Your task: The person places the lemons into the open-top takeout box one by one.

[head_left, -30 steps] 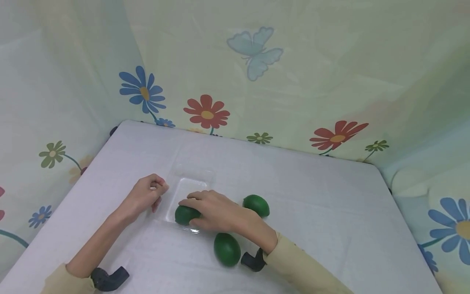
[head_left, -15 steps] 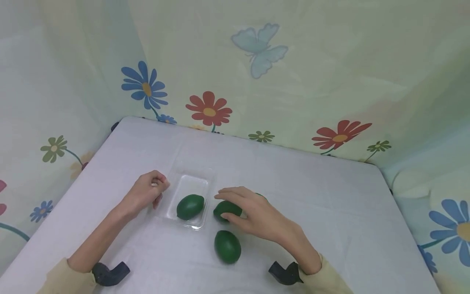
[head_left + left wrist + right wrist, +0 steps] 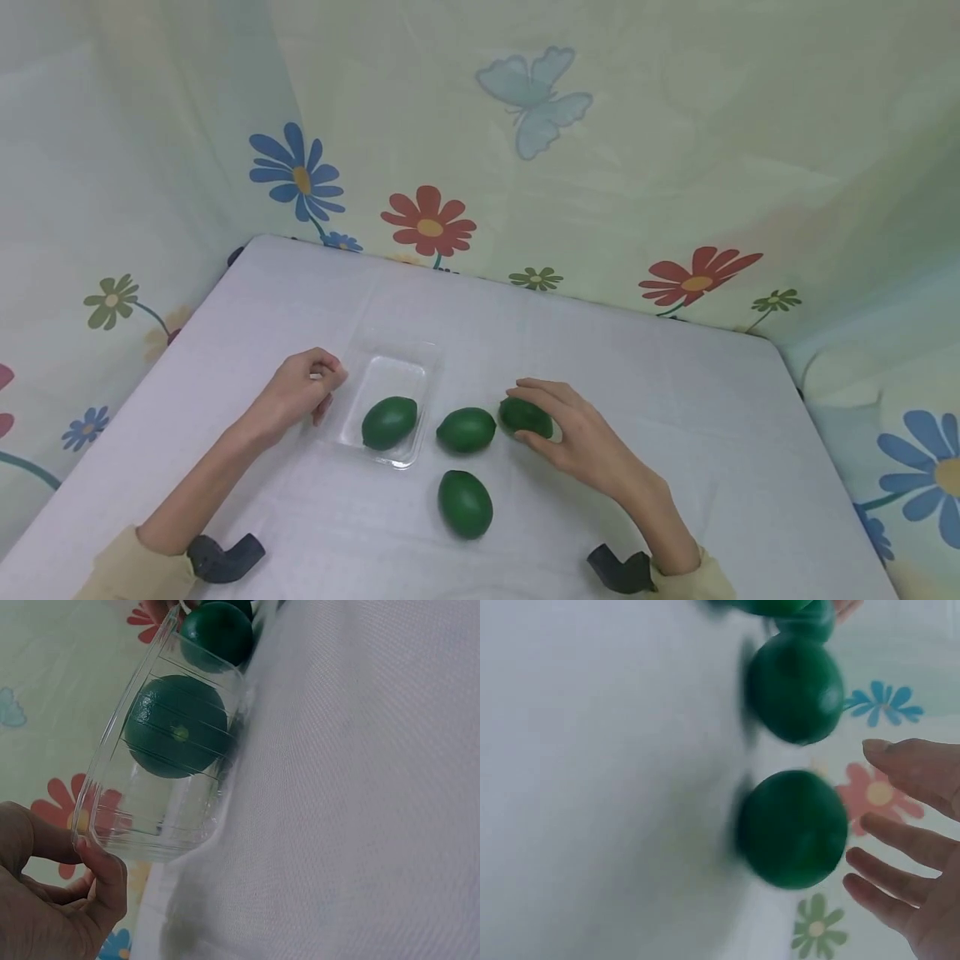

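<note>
One green lime (image 3: pixel 389 422) is lying inside the clear tray (image 3: pixel 352 432). A second ago the right hand was pressing that lime into the tray; now the lime is sitting there alone, so that one looks done.

Half a second ago the right hand was over the middle lime (image 3: pixel 467 430). That lime is now lying bare on the desk (image 3: pixel 675 400), just beside the tray and outside it. It has not gone in.

The right hand (image 3: pixel 577 433) is now reaching farther to the right. Its fingers are bending over the far lime (image 3: pixel 522 415), with the thumb low on one side and the fingers on top. In the right wrist view the fingers (image 3: pixel 900 862) are spread and are just beside a lime (image 3: pixel 793 829), not yet closing on it. So the hand is open and cupping, and I judge it is only starting to take this lime.

The left hand (image 3: pixel 300 396) is staying where it was. Its fingers are curling and pinching the tray's rim (image 3: pixel 101 836) at the left end, holding the tray steady.

A fourth lime (image 3: pixel 465 502) is lying nearer the person, apart from the others, and no hand is touching it. It has not moved.

So one lime is in the tray and three are waiting on the desk. Flowered cloth (image 3: pixel 480 150) is hanging behind the desk.
</note>
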`<state>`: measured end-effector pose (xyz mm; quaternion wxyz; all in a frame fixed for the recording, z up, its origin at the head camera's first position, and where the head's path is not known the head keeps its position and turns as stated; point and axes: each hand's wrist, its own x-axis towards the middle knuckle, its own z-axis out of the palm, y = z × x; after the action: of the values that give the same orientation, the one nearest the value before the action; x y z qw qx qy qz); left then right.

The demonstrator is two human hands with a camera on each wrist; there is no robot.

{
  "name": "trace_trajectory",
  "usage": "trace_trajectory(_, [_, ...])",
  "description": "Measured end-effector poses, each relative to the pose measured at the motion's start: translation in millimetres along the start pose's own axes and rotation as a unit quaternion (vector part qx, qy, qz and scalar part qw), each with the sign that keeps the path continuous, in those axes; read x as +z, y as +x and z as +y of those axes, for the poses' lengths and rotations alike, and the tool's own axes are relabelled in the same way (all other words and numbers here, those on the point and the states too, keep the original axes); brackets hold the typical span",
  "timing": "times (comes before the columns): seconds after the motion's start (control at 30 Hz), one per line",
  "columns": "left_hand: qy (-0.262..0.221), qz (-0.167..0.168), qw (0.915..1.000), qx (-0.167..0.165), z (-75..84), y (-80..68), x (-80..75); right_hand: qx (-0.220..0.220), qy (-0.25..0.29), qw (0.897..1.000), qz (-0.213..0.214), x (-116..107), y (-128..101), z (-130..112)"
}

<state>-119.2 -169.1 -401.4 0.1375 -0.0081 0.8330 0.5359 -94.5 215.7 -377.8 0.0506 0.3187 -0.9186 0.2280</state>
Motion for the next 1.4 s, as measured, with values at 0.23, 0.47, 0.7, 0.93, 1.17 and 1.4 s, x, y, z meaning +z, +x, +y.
trace_trajectory(0.23, [-0.001, 0.001, 1.0000, 0.002, 1.2, -2.1, 0.3, 0.051, 0.020, 0.998, -0.032, 7, -4, 13])
trace_trajectory(0.47, [0.002, 0.003, 1.0000, 0.003, 1.1, -2.5, -0.1, 0.065, 0.068, 0.995, -0.045, 12, -4, 22])
trace_trajectory(0.7, [-0.002, 0.003, 1.0000, 0.005, -0.7, -2.1, -0.9, 0.062, 0.071, 0.994, -0.048, 18, -5, 27])
trace_trajectory(0.93, [-0.003, 0.000, 1.0000, 0.008, 0.4, -1.5, -0.9, 0.073, 0.071, 0.994, -0.050, 18, -3, 27])
trace_trajectory(1.17, [-0.001, 0.000, 1.0000, 0.009, -1.0, -0.1, -0.8, 0.062, 0.075, 0.994, -0.050, 15, 1, 25])
trace_trajectory(1.4, [-0.011, 0.001, 0.9999, 0.012, -4.0, 1.3, -1.3, 0.016, 0.070, 0.997, -0.039, 6, 16, 18])
